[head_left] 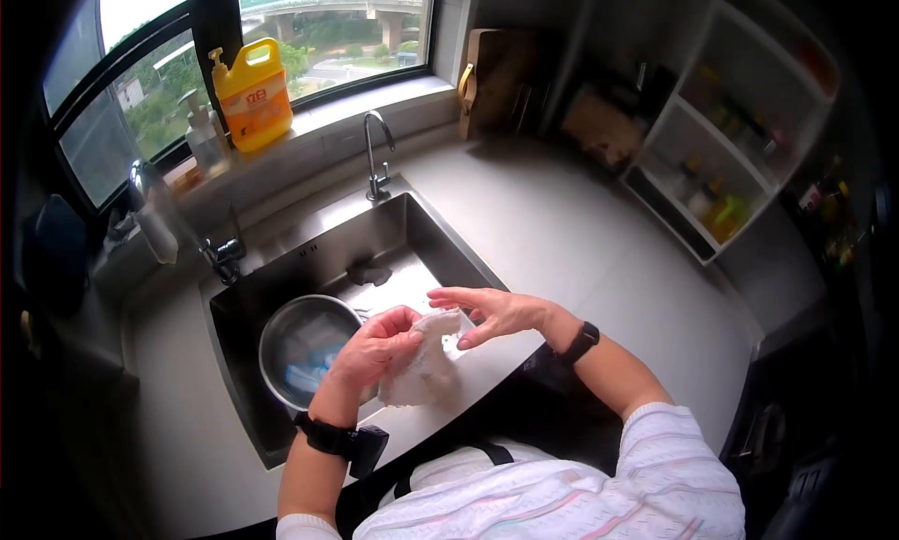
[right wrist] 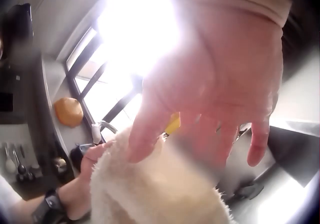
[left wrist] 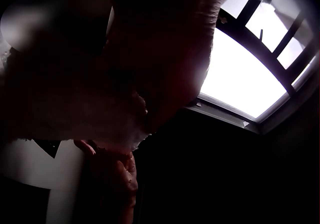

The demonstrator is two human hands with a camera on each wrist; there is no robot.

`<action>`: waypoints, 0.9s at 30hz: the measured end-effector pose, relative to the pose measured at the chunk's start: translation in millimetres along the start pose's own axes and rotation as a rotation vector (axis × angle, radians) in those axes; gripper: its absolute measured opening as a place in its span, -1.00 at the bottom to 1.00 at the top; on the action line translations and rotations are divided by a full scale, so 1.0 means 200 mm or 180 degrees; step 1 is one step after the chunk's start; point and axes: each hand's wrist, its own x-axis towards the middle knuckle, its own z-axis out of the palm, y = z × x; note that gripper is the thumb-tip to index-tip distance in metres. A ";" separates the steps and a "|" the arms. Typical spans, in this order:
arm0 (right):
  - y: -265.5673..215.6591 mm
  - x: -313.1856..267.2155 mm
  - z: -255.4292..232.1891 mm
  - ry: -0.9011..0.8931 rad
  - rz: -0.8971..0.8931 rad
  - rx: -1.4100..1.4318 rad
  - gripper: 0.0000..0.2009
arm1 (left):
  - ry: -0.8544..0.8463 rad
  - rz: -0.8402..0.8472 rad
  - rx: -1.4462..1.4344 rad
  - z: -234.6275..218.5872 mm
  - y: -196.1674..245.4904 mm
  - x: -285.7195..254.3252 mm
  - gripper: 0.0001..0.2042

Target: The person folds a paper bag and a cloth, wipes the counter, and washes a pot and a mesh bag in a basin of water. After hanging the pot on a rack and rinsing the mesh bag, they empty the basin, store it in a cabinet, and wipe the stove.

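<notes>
A fluffy cream cloth hangs over the front edge of the sink. My left hand pinches its upper edge between thumb and fingers. To the right, my right hand is spread beside the top of the cloth, its fingers fairly straight. In the right wrist view that open palm faces the cloth, with the thumb overlapping it. The left wrist view is very dark; the cloth's underside fills much of it.
Inside the sink, a round metal pan holds water and a blue-and-white item. Two taps stand behind, one slim and one at left. A yellow detergent jug sits on the sill. An open shelf stands at right.
</notes>
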 end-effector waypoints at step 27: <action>0.04 0.08 -1.56 0.1206 0.0366 -0.0122 -0.75 | 0.1159 0.0749 0.1940 0.02 0.78 1.09 -0.81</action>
